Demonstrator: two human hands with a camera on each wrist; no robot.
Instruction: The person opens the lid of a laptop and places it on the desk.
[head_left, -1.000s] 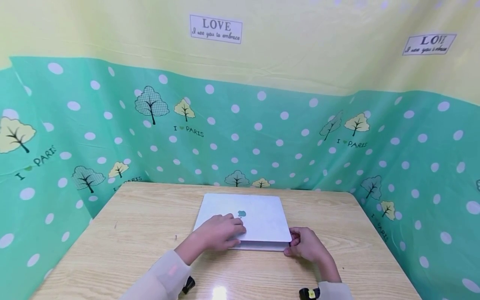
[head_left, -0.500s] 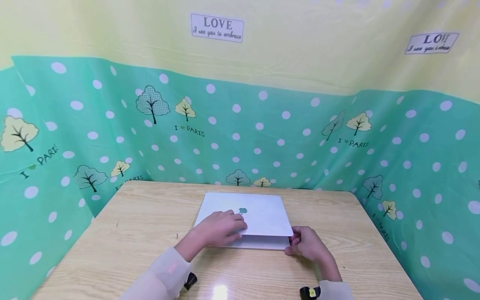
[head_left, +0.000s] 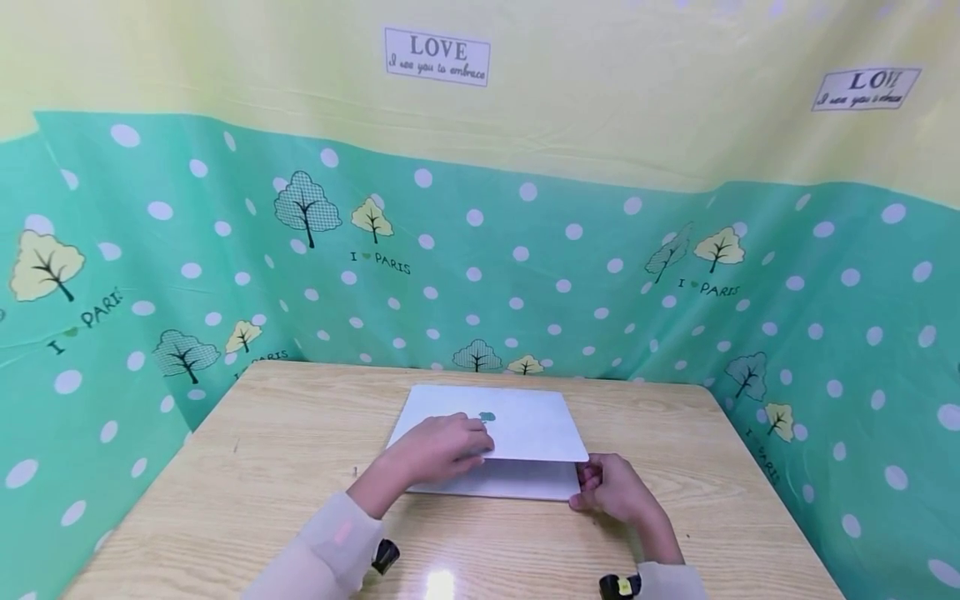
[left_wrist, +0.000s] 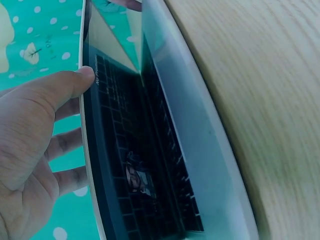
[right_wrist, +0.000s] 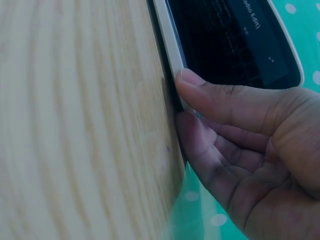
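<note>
A silver laptop (head_left: 528, 425) lies on the wooden table, its lid tilted partly up from the base. My left hand (head_left: 442, 446) grips the lid's front edge; the left wrist view shows the thumb (left_wrist: 86, 75) on the screen side and the fingers behind the lid. In that view the glossy screen (left_wrist: 112, 125) reflects the keyboard and faces the pale palm rest (left_wrist: 192, 110). At the base's front right corner, my right hand (head_left: 615, 487) pinches the edge between thumb (right_wrist: 192, 80) and curled forefinger. Part of the lid's left side is hidden behind my left hand.
The light wood table (head_left: 285, 467) stretches around the laptop on all sides. Behind it and at both sides hangs a green and yellow curtain (head_left: 517, 275) with dots and trees. Black straps (head_left: 386, 556) show at the cuffs of both pale sleeves.
The lid's front edge has risen, widening the gap above the base, and my left hand has moved up with it. My right hand has stayed at the base's corner.
</note>
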